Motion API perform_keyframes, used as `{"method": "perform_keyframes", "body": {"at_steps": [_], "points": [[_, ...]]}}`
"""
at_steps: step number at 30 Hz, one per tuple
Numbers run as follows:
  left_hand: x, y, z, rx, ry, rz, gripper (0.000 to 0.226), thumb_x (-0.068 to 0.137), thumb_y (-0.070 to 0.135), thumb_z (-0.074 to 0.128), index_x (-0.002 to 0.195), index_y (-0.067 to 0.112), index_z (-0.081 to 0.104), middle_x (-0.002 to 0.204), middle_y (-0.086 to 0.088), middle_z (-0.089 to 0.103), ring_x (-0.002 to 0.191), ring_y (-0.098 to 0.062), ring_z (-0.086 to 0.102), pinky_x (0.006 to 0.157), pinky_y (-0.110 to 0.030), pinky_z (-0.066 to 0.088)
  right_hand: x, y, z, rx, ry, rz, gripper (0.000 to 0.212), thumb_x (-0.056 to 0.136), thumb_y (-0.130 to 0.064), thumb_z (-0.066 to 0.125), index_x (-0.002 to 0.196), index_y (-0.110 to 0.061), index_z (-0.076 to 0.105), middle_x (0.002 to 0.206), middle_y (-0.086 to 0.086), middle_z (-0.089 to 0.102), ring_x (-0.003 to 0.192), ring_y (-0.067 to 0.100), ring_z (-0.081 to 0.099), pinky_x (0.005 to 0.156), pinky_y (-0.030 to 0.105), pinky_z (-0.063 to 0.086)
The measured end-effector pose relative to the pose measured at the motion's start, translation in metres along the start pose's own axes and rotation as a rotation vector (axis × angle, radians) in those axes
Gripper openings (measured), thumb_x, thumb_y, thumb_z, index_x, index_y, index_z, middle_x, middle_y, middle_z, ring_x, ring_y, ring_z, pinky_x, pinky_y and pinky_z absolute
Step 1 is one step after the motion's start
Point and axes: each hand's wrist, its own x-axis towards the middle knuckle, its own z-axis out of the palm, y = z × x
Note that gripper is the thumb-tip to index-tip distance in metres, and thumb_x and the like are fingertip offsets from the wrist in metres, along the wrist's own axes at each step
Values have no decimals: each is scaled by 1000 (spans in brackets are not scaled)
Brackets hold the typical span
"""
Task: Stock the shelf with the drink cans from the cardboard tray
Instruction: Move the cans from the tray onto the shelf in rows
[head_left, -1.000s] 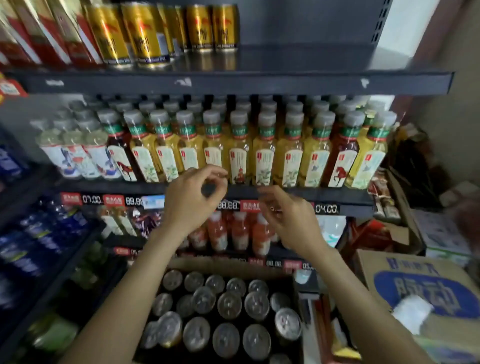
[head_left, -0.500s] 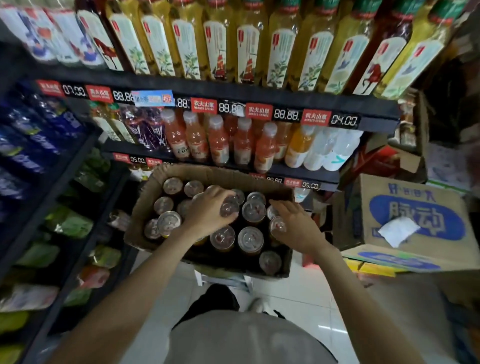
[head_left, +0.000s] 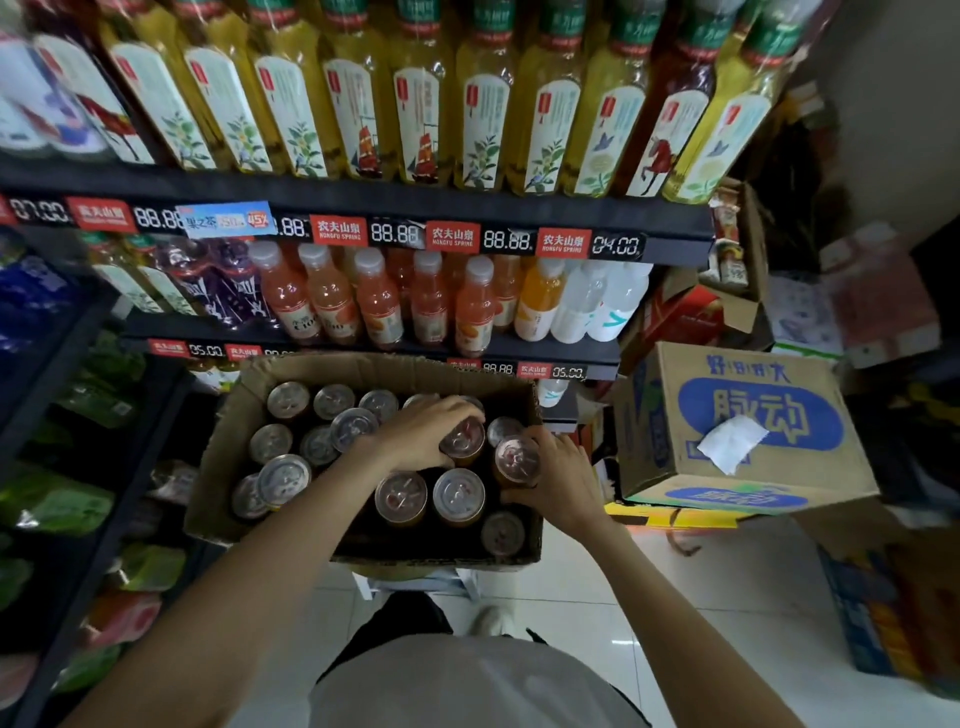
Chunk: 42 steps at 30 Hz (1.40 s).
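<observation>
Both hands are now lifting cans that, half a second ago, they were only reaching for. The left hand (head_left: 423, 436) is closing its grip round one drink can (head_left: 462, 441), and the right hand (head_left: 563, 486) is curling round another can (head_left: 516, 460), both raised slightly, it seems, above those sitting in the cardboard tray (head_left: 228, 447). This is looking like the pick-up step; next, both cans are needing a carry up to the shelf (head_left: 363, 200), whose free spot is lying outside the view.
</observation>
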Motion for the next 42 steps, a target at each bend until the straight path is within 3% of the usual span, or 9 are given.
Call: {"method": "perform_keyframes", "body": {"at_steps": [3, 7, 11, 15, 21, 26, 33, 37, 42], "points": [[-3, -4, -8, -219, 60, -7, 67, 75, 25, 77, 132, 28, 42, 135, 9, 40, 125, -13, 41, 98, -27, 37, -2, -2, -11, 337, 81, 40, 70, 60, -37, 84, 118, -21, 48, 113, -3, 60, 102, 14, 56, 77, 25, 42], [-16, 3, -42, -541, 275, -30, 61, 73, 31, 78, 128, 29, 49, 130, 9, 45, 117, -4, 44, 103, -30, 37, 2, -17, -51, 845, 122, 88, 59, 68, -20, 83, 117, -26, 51, 110, -11, 60, 97, -4, 59, 81, 16, 51], [-34, 23, -94, -822, 432, -30, 63, 60, 56, 72, 118, 41, 52, 123, 16, 53, 111, 6, 47, 90, -22, 42, 10, -40, -96, 1086, 96, 46, 66, 65, -28, 78, 126, -27, 51, 118, -5, 61, 100, 2, 62, 79, 17, 51], [-45, 37, -143, -975, 613, 6, 55, 53, 52, 71, 104, 40, 56, 110, 18, 56, 101, 2, 54, 77, -15, 48, 20, -67, -139, 1148, 110, -23, 71, 63, -36, 73, 129, -22, 49, 115, -4, 62, 108, 15, 61, 91, 32, 52], [-62, 53, -209, -770, 803, 61, 53, 55, 58, 69, 103, 37, 61, 112, 15, 62, 106, -3, 56, 86, -26, 48, 45, -101, -199, 1150, 90, -160, 56, 68, -39, 76, 119, -23, 58, 115, -2, 67, 112, 16, 61, 102, 39, 44], [-86, 67, -276, -690, 932, 180, 45, 64, 58, 64, 106, 43, 62, 122, 18, 58, 118, -2, 51, 97, -31, 43, 62, -140, -266, 1095, 135, -355, 53, 69, -33, 77, 117, -25, 58, 112, -2, 68, 104, 12, 65, 91, 33, 50], [-104, 85, -389, -417, 1083, 249, 42, 74, 59, 63, 110, 37, 61, 113, 12, 62, 110, -11, 56, 87, -26, 47, 96, -205, -368, 1028, 231, -615, 40, 69, -23, 61, 109, -27, 61, 100, -4, 68, 93, 12, 65, 83, 30, 52], [-81, 75, -441, -267, 1180, 177, 50, 73, 63, 59, 114, 35, 61, 119, 8, 62, 112, -10, 55, 96, -32, 46, 129, -236, -404, 978, 302, -644, 54, 65, -21, 59, 119, -18, 55, 100, -4, 64, 87, 5, 61, 68, 15, 48], [-34, 56, -478, -123, 1243, 27, 54, 84, 51, 60, 128, 21, 54, 132, 1, 56, 122, -17, 49, 102, -32, 40, 196, -256, -426, 860, 341, -586, 57, 77, -20, 67, 130, -11, 49, 116, 8, 60, 104, 19, 59, 80, 27, 47]]}}
